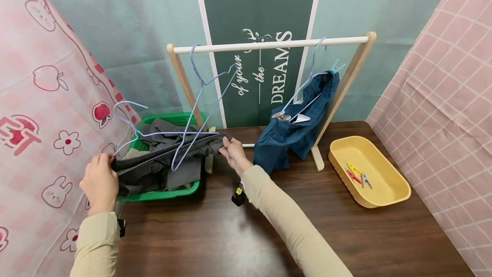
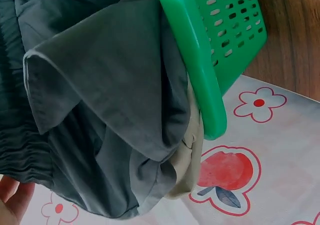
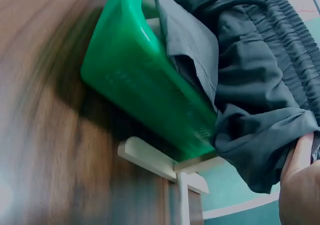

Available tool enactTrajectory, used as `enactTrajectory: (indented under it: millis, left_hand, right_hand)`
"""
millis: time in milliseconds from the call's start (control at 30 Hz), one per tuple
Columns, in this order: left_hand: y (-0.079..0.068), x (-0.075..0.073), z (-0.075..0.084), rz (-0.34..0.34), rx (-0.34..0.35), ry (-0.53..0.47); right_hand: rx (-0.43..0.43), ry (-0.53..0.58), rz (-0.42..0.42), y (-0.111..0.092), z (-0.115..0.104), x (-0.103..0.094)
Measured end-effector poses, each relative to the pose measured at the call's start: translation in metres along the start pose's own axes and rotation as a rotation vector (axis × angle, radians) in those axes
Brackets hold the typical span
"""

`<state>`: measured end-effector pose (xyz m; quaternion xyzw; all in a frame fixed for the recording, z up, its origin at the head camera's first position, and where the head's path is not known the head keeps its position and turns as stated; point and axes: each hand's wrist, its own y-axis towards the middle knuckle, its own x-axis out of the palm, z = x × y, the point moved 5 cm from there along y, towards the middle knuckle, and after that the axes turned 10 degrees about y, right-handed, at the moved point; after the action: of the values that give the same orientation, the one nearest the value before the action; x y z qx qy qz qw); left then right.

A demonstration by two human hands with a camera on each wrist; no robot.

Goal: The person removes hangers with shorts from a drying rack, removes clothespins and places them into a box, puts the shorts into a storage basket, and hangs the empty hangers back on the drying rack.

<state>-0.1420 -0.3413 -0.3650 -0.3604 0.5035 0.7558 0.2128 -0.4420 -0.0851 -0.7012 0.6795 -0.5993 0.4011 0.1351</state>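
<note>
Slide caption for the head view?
Left grip and right grip hold grey pants, a hanger at their waistband, over a green basket; blue pants hang on a rack.

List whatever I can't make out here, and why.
Head view: floor of the green basket, under clothes; any print on the white tag, too small.
Left wrist view: most of the left hand and part of the dark garment, past the edge.
Right wrist view: most of the right hand, past the right edge.
</note>
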Motion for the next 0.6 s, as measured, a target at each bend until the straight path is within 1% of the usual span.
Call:
enactTrajectory:
  millis: [33,67,100,133,167,200,233,333,367,433,467,533,567,600]
  left_hand:
    - [0.000,0.000,0.000,-0.006,0.002,-0.003]
    - [0.000,0.001,0.000,-0.015,0.001,-0.006]
    - [0.000,0.001,-0.001,-0.022,0.002,-0.009]
    - [0.000,0.002,0.000,-0.034,-0.001,-0.013]
    - [0.000,0.002,-0.001,-0.043,-0.006,-0.016]
    - [0.000,0.002,-0.001,-0.046,-0.008,-0.021]
    - [0.000,0.002,-0.002,-0.049,-0.014,-0.022]
    - [0.001,0.002,-0.002,-0.051,-0.025,-0.027]
    - [0.002,0.002,-0.002,-0.045,-0.024,-0.030]
    - [0.003,0.002,0.000,-0.037,-0.016,-0.033]
    - [0.004,0.002,0.001,-0.037,-0.012,-0.037]
    - [0.006,0.002,0.003,-0.036,-0.003,-0.043]
    - [0.007,0.003,0.005,-0.043,-0.001,-0.043]
    - [0.008,0.003,0.006,-0.050,0.002,-0.043]
  right_hand:
    - [0.023,0.043,-0.010,0.018,0.012,-0.008]
    - [0.033,0.072,-0.029,0.029,0.021,-0.013]
    - [0.039,0.088,-0.040,0.035,0.027,-0.014]
    - [0.045,0.095,-0.045,0.033,0.029,-0.011]
    - [0.042,0.089,-0.059,0.025,0.027,-0.005]
    - [0.044,0.078,-0.062,0.011,0.021,0.004]
    - [0.039,0.061,-0.065,-0.008,0.013,0.016]
    - [0.009,-0.033,-0.030,-0.061,-0.012,0.051]
    - [-0.002,-0.067,-0.016,-0.092,-0.026,0.068]
    - [-0.006,-0.106,0.002,-0.128,-0.044,0.091]
    - [-0.020,-0.117,-0.011,-0.140,-0.050,0.098]
    - [-0.018,-0.136,-0.013,-0.169,-0.063,0.114]
    - [-0.029,-0.126,-0.042,-0.174,-0.065,0.117]
    - [-0.027,-0.129,-0.051,-0.173,-0.064,0.117]
